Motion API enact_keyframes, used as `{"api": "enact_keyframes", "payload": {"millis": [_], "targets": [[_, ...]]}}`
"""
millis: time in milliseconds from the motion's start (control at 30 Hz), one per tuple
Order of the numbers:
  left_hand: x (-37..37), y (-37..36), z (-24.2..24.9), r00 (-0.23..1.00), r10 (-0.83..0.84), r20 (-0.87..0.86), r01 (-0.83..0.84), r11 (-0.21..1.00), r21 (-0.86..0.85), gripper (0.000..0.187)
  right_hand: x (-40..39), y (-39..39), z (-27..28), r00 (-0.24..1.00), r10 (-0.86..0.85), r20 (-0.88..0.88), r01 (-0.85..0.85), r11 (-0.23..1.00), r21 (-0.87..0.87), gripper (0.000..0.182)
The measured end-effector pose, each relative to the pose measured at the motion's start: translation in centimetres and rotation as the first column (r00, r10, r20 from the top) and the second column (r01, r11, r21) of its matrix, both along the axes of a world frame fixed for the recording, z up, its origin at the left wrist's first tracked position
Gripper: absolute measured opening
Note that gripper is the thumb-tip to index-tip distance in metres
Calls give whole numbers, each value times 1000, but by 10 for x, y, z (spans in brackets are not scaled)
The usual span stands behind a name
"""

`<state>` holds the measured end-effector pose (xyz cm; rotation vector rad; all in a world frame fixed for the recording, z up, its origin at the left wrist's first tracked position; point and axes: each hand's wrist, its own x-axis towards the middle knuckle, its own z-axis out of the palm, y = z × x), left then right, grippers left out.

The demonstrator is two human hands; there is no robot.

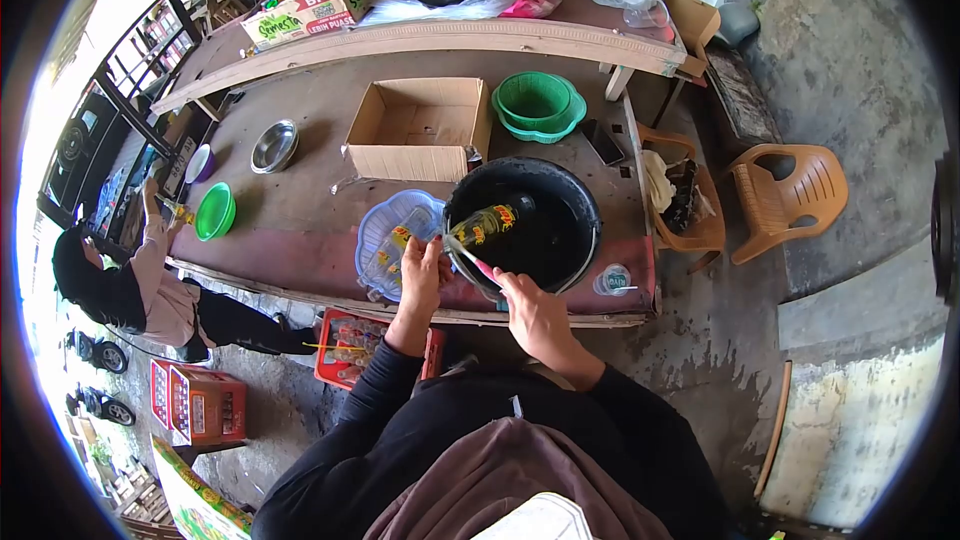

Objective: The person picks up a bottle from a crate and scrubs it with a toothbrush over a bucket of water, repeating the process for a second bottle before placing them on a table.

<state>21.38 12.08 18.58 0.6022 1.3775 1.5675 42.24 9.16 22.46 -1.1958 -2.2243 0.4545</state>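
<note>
My right hand is wrapped round a pink-handled brush at the near rim of a black bucket. The brush's pale end points up to the left, near my left hand. The left fingers are pressed together beside the bucket's left rim; what they hold, if anything, is too small to name. In the bucket lies a bottle with a yellow and red label. A translucent blue basin with more labelled bottles stands left of the bucket, partly behind my left hand.
Beyond the bucket are a cardboard box, green basins and a phone. A plastic cup stands at right. A co-worker stands at left by a green bowl. A red crate holds bottles below the table edge.
</note>
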Motion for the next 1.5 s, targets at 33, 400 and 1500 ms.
{"api": "enact_keyframes", "payload": {"millis": [33,400,1500], "targets": [[0,0,0,1000,0,2,0,1000,-1,22,2,4,1,999,-51,13,51,999,-8,28],[13,-15,17,924,-28,-381,53,997,55,21,6,29,7,992,-125,27,125,992,-34,21],[30,-47,21,240,-109,-965,450,893,11,18,26,75,19,987,-94,134,116,979,-168,16]]}}
